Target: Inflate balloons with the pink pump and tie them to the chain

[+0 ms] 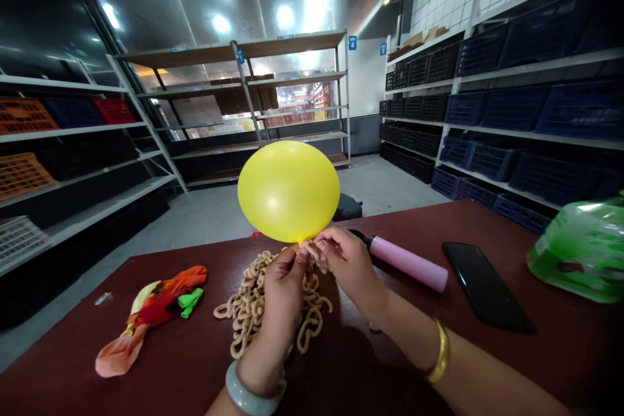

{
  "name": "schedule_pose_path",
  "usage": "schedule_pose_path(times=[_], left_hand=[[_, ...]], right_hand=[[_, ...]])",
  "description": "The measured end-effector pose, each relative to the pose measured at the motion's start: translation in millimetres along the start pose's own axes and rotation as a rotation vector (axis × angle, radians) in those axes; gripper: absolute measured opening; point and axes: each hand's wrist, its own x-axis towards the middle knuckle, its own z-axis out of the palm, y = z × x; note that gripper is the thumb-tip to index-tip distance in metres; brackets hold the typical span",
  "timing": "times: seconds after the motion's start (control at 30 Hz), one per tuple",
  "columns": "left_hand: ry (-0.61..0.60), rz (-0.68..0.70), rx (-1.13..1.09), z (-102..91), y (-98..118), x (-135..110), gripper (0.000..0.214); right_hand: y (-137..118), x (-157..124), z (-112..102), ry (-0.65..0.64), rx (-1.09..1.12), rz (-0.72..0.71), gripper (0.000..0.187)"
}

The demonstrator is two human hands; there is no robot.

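Observation:
A blown-up yellow balloon (288, 191) stands upright above the table, its neck pointing down. My left hand (286, 276) is closed in a pinch at the balloon's neck. Close beside it, my right hand (348, 260) pinches a thick beige cord (319, 255) right by the neck. Whether the cord goes around the neck is hidden by my fingers. Under and behind my left hand lies a loose, looping heap of the same cord (251, 292). My left wrist carries a pale bangle, my right a gold one.
Uninflated orange and red balloons (166, 296) and a green one (190, 301) lie left on the dark red table (195, 364). To the right are a pink hand pump (409, 263), a black phone (487, 286) and a green liquid jug (578, 250). Shelves with crates (511, 104) surround the table.

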Motion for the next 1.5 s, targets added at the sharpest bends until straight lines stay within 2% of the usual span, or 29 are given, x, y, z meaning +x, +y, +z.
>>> schedule_pose_path(times=[0.17,0.23,0.37,0.5,0.6,0.73,0.8,0.87,0.93,1.0,1.07,1.13,1.33,1.5], left_hand=[[-0.04,0.028,0.052,0.2,1.3,0.0,0.027],[-0.064,0.039,0.074,-0.5,0.2,0.8,0.026],[-0.077,0.039,0.074,-2.5,-3.1,4.0,0.023],[-0.021,-0.059,-0.04,-3.6,-5.7,6.8,0.022],[0.01,-0.087,-0.045,-3.3,-6.1,7.3,0.022],[-0.029,-0.057,-0.007,-2.2,-6.8,6.2,0.023],[-0.071,-0.015,0.037,-1.7,-7.5,5.6,0.025],[-0.101,0.028,0.096,-1.3,-8.3,5.1,0.026],[-0.121,0.019,0.119,-0.6,-9.6,4.9,0.027],[-0.147,-0.05,0.099,0.4,-11.8,5.0,0.031],[-0.182,-0.122,0.072,1.6,-15.0,5.4,0.034],[-0.222,-0.156,0.054,2.7,-18.5,5.9,0.036],[-0.298,-0.185,0.048,8.2,-22.6,3.7,0.04],[-0.286,-0.265,-0.038,17.9,-22.4,1.1,0.045]], right_hand=[[6.0,7.2,-9.4,-0.078,0.009,-0.094,0.013],[4.2,9.6,-11.1,-0.109,0.004,-0.091,0.012],[-2.5,10.7,-10.6,-0.185,0.027,0.049,0.009],[-2.6,7.2,-5.8,-0.19,0.283,0.243,0.017],[-1.2,6.8,-4.2,-0.164,0.403,0.339,0.004],[-2.4,10.6,-7.5,-0.189,0.247,0.264,0.014],[-2.7,12.3,-9.8,-0.176,0.135,0.198,0.011],[-1.7,12.8,-11.3,-0.171,0.125,0.197,0.007],[0.6,12.3,-11.4,-0.184,0.245,0.315,0.01],[3.5,11.1,-10.2,-0.193,0.42,0.485,0.016],[6.5,9.7,-8.1,-0.169,0.556,0.606,0.021],[9.1,8.4,-5.5,-0.13,0.652,0.655,0.025],[18.0,6.9,1.9,0.045,0.86,0.69,0.035],[26.1,11.2,2.1,0.112,0.868,0.711,0.039]])
